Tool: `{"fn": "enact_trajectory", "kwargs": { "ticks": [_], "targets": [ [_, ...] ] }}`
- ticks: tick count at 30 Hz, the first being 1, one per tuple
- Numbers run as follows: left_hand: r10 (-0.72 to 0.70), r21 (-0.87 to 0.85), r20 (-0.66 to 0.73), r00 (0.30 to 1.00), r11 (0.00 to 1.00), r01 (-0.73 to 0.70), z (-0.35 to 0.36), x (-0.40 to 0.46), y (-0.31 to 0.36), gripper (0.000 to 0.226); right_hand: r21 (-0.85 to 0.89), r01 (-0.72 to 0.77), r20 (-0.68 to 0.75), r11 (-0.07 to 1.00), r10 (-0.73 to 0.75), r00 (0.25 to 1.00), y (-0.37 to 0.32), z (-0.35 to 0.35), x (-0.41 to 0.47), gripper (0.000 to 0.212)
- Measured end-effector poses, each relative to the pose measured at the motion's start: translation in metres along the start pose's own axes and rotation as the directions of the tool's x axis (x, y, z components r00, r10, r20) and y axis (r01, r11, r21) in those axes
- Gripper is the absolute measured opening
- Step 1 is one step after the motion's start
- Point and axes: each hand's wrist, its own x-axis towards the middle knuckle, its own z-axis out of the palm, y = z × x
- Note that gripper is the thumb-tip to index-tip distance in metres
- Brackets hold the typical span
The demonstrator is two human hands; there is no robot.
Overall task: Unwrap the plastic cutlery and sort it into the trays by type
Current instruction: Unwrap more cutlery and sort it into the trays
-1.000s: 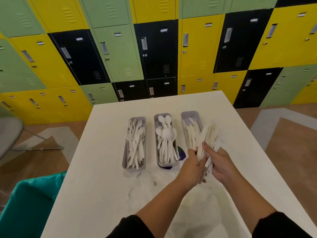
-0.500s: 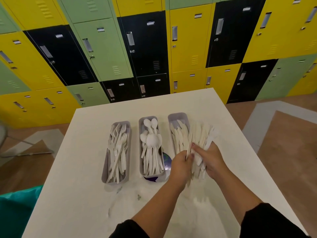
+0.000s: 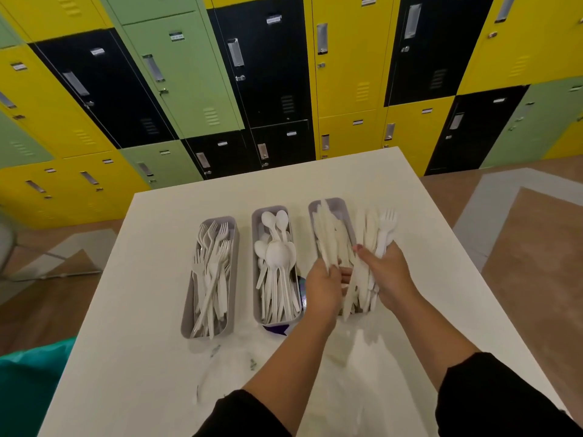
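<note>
From the head camera, my right hand [image 3: 389,272] has its grip curled around a loose bundle of white plastic cutlery [image 3: 370,247]: the fingers wrap the middle of the handles, and the bundle fans out beyond them. Most pieces in it are flat, narrow and blade-like; one fork [image 3: 387,223] with its tines up stands at the far right of the fan. The handle ends hang down below my palm toward the desk [image 3: 151,310].

My left hand [image 3: 323,287] sits just left of that grip, fingers bent and pinching a few flat knife-like pieces [image 3: 326,244] that slant up and away over the right tray [image 3: 334,205]. The two hands nearly touch; I cannot tell whether they do.

That right tray, a long grey plastic bin with rounded corners, lies directly under and beyond both grips and holds knives. Left of my left hand stands the middle tray [image 3: 257,247], same shape, full of smooth round-bowled spoons [image 3: 277,257]. Further left, well apart from my grips, the left tray [image 3: 235,247] holds forks [image 3: 214,257] lying crisscross. A dark purple object [image 3: 277,329] shows under the near end of the middle tray.

The desk is matte white, with crumpled clear wrapping [image 3: 347,373] spread on it near my forearms.
</note>
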Motion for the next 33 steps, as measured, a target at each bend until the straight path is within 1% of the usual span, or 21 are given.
{"fn": "enact_trajectory", "kwargs": {
  "ticks": [2, 4, 6, 8, 11, 13, 15, 17, 18, 20, 22, 25, 27, 29, 31, 33],
  "targets": [
    [-0.024, -0.069, -0.020, 1.000, 0.997, 0.023, -0.004, 0.008, 0.000, 0.017, -0.024, 0.017, -0.056, 1.000, -0.018, 0.998, 0.001, -0.001, 0.002, 0.037],
    [-0.029, -0.071, -0.024, 0.999, 0.997, 0.027, -0.006, 0.016, -0.002, 0.018, -0.038, 0.023, -0.048, 0.999, -0.025, 0.999, 0.002, -0.002, 0.003, 0.038],
    [-0.032, -0.064, -0.040, 0.999, 0.998, 0.029, -0.005, 0.020, -0.003, 0.015, -0.050, 0.022, -0.035, 0.998, -0.024, 0.999, 0.002, -0.002, 0.002, 0.038],
    [-0.034, -0.053, -0.061, 0.998, 0.998, 0.030, -0.003, 0.023, -0.005, 0.015, -0.021, 0.030, -0.030, 0.999, -0.031, 0.999, 0.002, -0.003, 0.000, 0.036],
    [-0.013, 0.071, -0.058, 0.998, 0.997, 0.017, 0.002, 0.022, -0.005, 0.023, 0.018, 0.052, -0.010, 0.998, -0.052, 0.999, -0.001, -0.003, -0.004, 0.034],
    [0.042, 0.172, -0.015, 0.999, 0.984, -0.039, 0.006, 0.018, -0.004, 0.027, 0.023, 0.052, 0.009, 0.998, -0.052, 0.999, -0.003, -0.004, -0.006, 0.032],
    [0.106, 0.220, -0.014, 0.994, 0.970, -0.100, 0.009, 0.010, 0.000, 0.030, 0.039, 0.041, 0.025, 0.998, -0.042, 0.999, -0.005, -0.004, -0.007, 0.031],
    [0.143, 0.166, -0.027, 0.989, 0.977, -0.137, 0.009, 0.004, 0.002, 0.035, 0.039, 0.038, 0.034, 0.999, -0.039, 0.999, -0.007, -0.003, -0.009, 0.032],
    [0.153, 0.130, -0.002, 0.988, 0.980, -0.151, 0.009, 0.003, 0.004, 0.034, 0.039, 0.040, 0.038, 0.998, -0.042, 0.998, -0.008, -0.002, -0.009, 0.032],
    [0.135, 0.125, 0.092, 0.987, 0.981, -0.146, 0.009, 0.000, 0.006, 0.031, 0.041, 0.037, 0.042, 0.998, -0.039, 0.998, -0.009, -0.001, -0.011, 0.031],
    [0.121, 0.125, 0.128, 0.984, 0.983, -0.137, 0.006, 0.001, 0.004, 0.027, 0.037, 0.012, 0.050, 0.999, -0.014, 0.999, -0.010, -0.001, -0.011, 0.028],
    [0.096, 0.055, 0.119, 0.988, 0.993, -0.103, -0.001, 0.004, -0.001, 0.018, 0.036, -0.029, 0.091, 0.999, 0.026, 0.996, -0.009, -0.002, -0.012, 0.028],
    [0.050, -0.021, 0.118, 0.992, 0.999, -0.047, -0.005, 0.003, -0.003, 0.010, 0.027, -0.035, 0.090, 0.999, 0.033, 0.995, -0.008, -0.002, -0.012, 0.029],
    [0.021, -0.087, 0.116, 0.993, 0.996, -0.011, -0.006, 0.003, -0.004, 0.007, 0.023, -0.031, 0.075, 0.999, 0.029, 0.997, -0.007, -0.002, -0.012, 0.030],
    [0.014, -0.103, 0.137, 0.991, 0.995, 0.000, -0.007, 0.002, -0.004, 0.006, 0.029, -0.026, 0.060, 0.999, 0.024, 0.998, -0.007, -0.001, -0.012, 0.030],
    [0.002, -0.089, 0.193, 0.981, 0.996, 0.015, -0.009, 0.001, -0.002, 0.005, 0.021, -0.023, 0.052, 1.000, 0.022, 0.998, -0.006, -0.002, -0.012, 0.030]
  ]
}}
